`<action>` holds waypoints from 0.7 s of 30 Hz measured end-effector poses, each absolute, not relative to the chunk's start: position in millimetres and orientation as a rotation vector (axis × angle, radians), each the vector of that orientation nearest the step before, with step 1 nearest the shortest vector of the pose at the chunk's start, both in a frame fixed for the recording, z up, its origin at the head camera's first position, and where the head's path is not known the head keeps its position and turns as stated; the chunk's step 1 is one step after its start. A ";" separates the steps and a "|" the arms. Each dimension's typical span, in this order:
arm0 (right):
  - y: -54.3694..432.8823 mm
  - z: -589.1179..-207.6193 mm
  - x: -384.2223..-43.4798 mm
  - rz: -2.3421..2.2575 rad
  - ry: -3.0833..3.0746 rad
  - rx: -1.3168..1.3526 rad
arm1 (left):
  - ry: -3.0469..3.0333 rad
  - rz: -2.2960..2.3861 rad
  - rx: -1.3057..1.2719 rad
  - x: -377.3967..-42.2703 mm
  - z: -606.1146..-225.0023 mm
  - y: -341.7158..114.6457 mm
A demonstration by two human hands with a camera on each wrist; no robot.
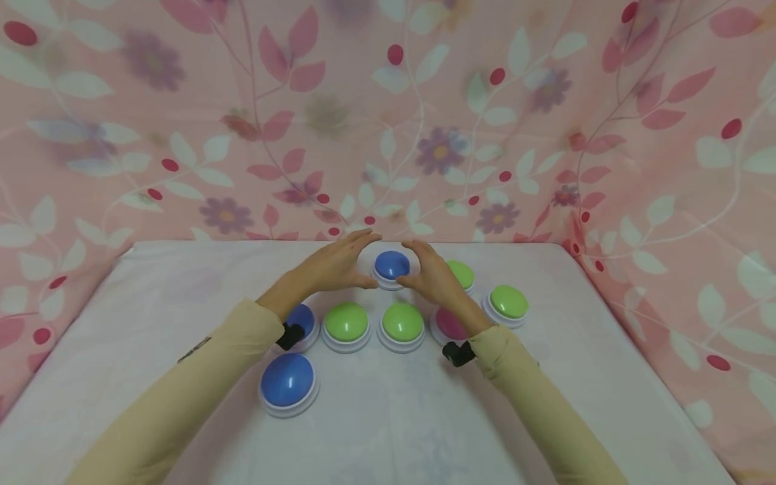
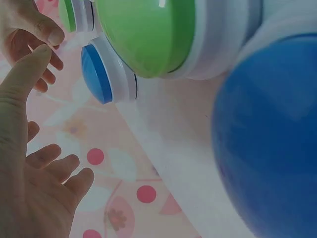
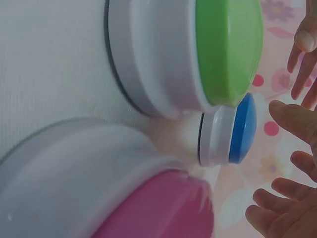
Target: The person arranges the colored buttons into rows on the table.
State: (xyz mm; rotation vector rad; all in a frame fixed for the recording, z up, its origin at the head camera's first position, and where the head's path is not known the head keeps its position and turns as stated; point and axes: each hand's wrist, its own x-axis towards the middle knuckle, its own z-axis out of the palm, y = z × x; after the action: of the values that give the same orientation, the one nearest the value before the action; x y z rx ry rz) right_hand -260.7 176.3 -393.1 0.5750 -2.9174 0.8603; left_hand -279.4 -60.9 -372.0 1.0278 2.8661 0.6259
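Note:
Both hands are held up over the table, fingers and thumbs gently curved with nothing between them. In the head view my left hand point(image 1: 339, 264) and my right hand point(image 1: 432, 273) frame a blue push button point(image 1: 392, 265) at the back from either side. The wrist views show both hands in the air, apart from that blue button point(image 2: 97, 74). Below the left wrist, a second blue button point(image 1: 301, 319) is partly covered. The right forearm overlaps a pink button point(image 1: 449, 325), and the right hand partly hides a green button point(image 1: 462, 274).
Two green buttons point(image 1: 346, 322) stand side by side between the forearms. Another green button point(image 1: 508, 302) is at the right, and a blue button point(image 1: 287, 380) sits nearest the front left. A white cloth covers the table point(image 1: 376, 417); floral pink curtains point(image 1: 339, 135) enclose the back and sides.

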 end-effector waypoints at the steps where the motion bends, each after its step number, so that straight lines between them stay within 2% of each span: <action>1: 177.3 -393.5 -262.7 0.855 -2.930 0.576 | 2.860 0.625 1.027 -282.7 -373.2 -58.2; 9: 180.4 -395.0 -276.4 0.786 -3.038 0.604 | 2.810 0.599 0.929 -305.7 -381.8 -41.6; 21: 185.4 -407.1 -286.1 0.754 -3.147 0.780 | 2.629 0.620 0.848 -327.2 -397.6 -18.0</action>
State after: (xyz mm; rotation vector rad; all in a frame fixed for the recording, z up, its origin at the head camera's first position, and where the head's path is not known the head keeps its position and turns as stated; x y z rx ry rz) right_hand -286.1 185.4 -407.1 0.7799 -3.1468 0.7545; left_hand -327.2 -18.0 -397.6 0.8480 2.6286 0.6198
